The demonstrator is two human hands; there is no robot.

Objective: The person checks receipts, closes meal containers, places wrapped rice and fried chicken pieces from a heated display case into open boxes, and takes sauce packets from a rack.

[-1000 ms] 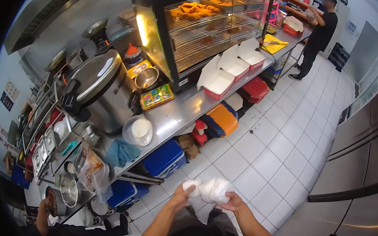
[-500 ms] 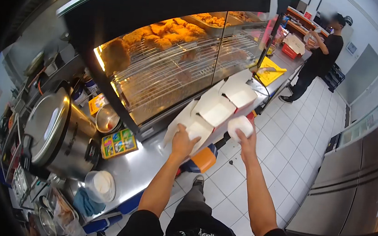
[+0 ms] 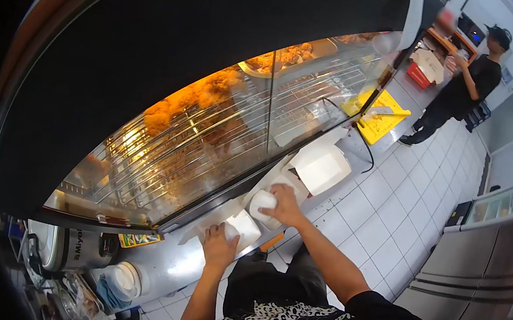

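My right hand (image 3: 284,207) grips a white, rounded, wrapped bundle (image 3: 263,204) over the middle takeaway box (image 3: 279,185), whose inside it partly covers. My left hand (image 3: 218,249) is at the nearest open takeaway box (image 3: 248,231), its fingers and thumb around a second pale, rounded bundle (image 3: 230,231), mostly hidden by the hand. A third takeaway box (image 3: 322,169) stands farthest along the row, lid folded back and white inside facing up. All three line the counter beside the glass warmer.
A glass food warmer (image 3: 169,164) with fried chicken (image 3: 188,101) fills the left. Beyond are a yellow board (image 3: 381,119), a red box (image 3: 422,71) and a person (image 3: 471,82) in black. A cooker (image 3: 69,247) and plastic tub (image 3: 123,280) sit at lower left.
My right hand has brought its white bundle leftward and down, from beside the boxes to over the middle one. My left hand has shifted toward me. The view has tilted closer to the warmer.
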